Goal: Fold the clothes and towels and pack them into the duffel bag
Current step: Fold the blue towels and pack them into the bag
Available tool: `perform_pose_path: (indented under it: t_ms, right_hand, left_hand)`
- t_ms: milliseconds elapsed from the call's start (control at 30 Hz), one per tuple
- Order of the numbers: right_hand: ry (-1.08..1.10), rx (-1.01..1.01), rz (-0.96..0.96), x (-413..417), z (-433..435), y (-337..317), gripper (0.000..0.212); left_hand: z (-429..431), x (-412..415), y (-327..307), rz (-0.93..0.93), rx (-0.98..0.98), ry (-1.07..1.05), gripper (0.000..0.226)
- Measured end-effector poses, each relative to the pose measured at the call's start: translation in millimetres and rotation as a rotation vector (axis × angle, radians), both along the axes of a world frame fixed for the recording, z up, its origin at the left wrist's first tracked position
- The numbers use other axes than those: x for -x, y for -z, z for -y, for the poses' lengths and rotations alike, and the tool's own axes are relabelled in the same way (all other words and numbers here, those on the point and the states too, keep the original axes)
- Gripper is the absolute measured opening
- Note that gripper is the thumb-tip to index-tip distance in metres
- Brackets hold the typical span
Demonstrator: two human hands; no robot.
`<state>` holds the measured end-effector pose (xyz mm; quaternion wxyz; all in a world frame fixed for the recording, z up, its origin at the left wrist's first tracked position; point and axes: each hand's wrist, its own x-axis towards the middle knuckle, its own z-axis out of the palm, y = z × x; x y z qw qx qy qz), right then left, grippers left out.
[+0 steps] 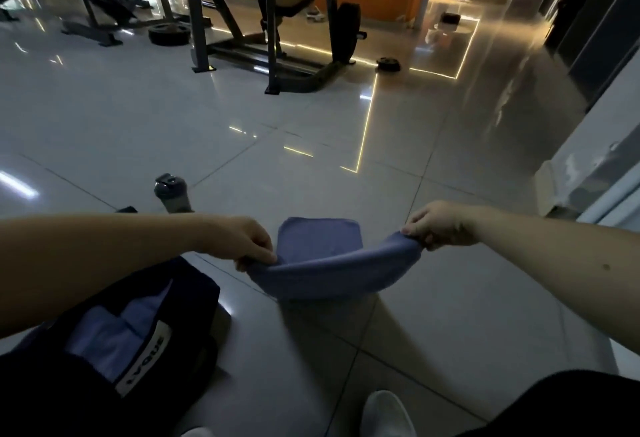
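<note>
Beside duffel bag [114,339], with left hand [242,240] and right hand [440,225] each pinching a towel [329,273] end, bring corners together squarely.

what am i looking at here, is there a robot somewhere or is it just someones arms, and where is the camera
There is no robot here. The single picture comes from a wide-angle camera worn on a person's head, looking forward and down, so the two bare arms are that person's own. The left hand and right hand each pinch one end of a blue towel, which sags between them over the tiled floor. At lower left lies a dark duffel bag, open, with something light blue showing inside. A bottle stands on the floor beyond the left arm, and gym machines fill the background.
</note>
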<state>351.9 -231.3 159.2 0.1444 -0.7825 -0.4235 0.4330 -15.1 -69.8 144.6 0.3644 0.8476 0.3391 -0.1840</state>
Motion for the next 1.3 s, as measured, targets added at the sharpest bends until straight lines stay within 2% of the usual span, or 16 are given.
perform_pose_path:
  t_ms: [100, 167, 333, 500, 700, 833, 967, 1167, 1300]
  right_hand:
    - [-0.109, 0.161, 0.028, 3, -6, 27, 0.02]
    - [-0.151, 0.195, 0.052, 5, -15, 45, 0.024]
    - [-0.215, 0.142, 0.176, 4, -49, 95, 0.015]
    - [-0.152, 0.083, 0.17, -10, -98, 150, 0.012]
    - [0.029, -0.013, 0.114, -38, -158, 223, 0.009]
    - [0.07, -0.13, 0.175, -43, -192, 259, 0.007]
    - [0.096, -0.155, 0.274, -50, -213, 285, 0.008]
    - [-0.013, -0.136, 0.271, -55, -243, 322, 0.005]
    - [-0.039, -0.113, 0.328, -61, -250, 341, 0.024]
  left_hand:
    - [6, -1, 39, -0.049, 0.169, 0.009, 0.028]
    - [3, -3, 61, -0.09, 0.189, 0.029, 0.026]
    - [-23, -17, 103, -0.126, 0.075, 0.044, 0.021]
    - [-66, -38, 143, -0.038, 0.017, -0.017, 0.014]
    - [-125, -65, 206, 0.053, -0.137, -0.192, 0.013]
    - [-153, -86, 247, 0.135, -0.297, -0.349, 0.013]
    - [-167, -102, 281, 0.198, -0.302, -0.433, 0.014]
    - [-175, -105, 315, 0.137, -0.287, -0.294, 0.009]
    - [-179, -104, 324, 0.185, -0.36, -0.25, 0.013]
